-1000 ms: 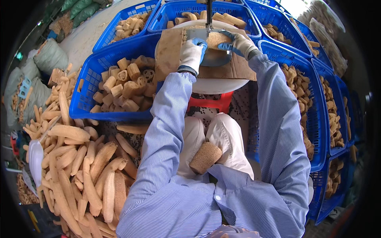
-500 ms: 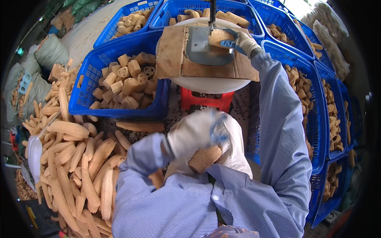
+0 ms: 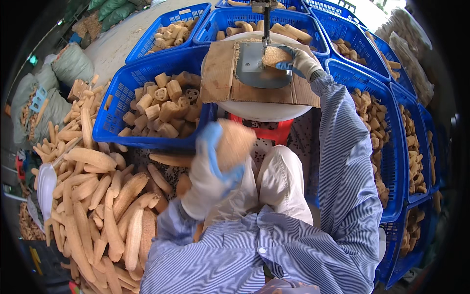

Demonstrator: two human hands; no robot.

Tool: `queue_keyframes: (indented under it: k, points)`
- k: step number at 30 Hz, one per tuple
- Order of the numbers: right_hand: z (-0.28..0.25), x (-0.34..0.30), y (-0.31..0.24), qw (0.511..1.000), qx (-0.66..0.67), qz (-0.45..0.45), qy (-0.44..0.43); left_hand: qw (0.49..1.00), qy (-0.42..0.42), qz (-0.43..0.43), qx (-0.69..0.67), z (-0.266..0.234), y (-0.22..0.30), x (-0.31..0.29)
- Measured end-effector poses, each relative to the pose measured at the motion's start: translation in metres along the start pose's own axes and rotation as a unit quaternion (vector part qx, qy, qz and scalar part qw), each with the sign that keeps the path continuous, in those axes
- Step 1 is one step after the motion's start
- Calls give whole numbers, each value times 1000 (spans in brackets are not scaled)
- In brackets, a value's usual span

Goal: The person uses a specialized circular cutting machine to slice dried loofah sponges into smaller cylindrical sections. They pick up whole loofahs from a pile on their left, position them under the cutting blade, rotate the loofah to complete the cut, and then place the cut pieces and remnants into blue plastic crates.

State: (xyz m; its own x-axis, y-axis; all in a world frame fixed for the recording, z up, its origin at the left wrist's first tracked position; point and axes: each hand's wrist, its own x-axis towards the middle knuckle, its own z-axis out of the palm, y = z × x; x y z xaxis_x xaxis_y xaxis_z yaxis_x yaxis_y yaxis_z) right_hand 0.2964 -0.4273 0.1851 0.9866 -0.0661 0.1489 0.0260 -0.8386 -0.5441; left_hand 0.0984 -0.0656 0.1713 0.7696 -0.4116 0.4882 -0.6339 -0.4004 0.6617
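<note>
My right hand (image 3: 303,62), in a white and blue glove, is closed round a short loofah piece (image 3: 274,56). It presses that piece on a grey metal plate (image 3: 249,71), close against the thin upright shaft of a machine (image 3: 266,27). Over my lap, my left hand (image 3: 201,174), gloved likewise and blurred by motion, grips a thicker loofah piece (image 3: 237,143). Cardboard (image 3: 216,73) surrounds the plate on a round white top (image 3: 269,111), above a red stool (image 3: 274,132).
Whole dried loofahs (image 3: 110,215) lie heaped on my left. A blue crate (image 3: 147,142) of cut pieces stands ahead of that heap. Several more crates (image 3: 391,210) of pieces line the back and right side. Filled sacks (image 3: 73,63) rest at the far left.
My left hand has swung up and left from my lap, and a loofah piece now shows in its grip. My right hand still holds its piece at the plate. The view has shifted slightly.
</note>
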Motion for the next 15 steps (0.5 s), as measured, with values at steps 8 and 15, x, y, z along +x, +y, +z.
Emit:
queue_keyframes:
  k: [8, 15]
  points:
    - [2, 1, -8, 1000, 12, -10, -9, 991, 66, -115, 11, 79, -90, 168]
    - [-7, -1, -6, 998, -62, 15, -6, 993, 43, -111, 17, 108, -109, 217]
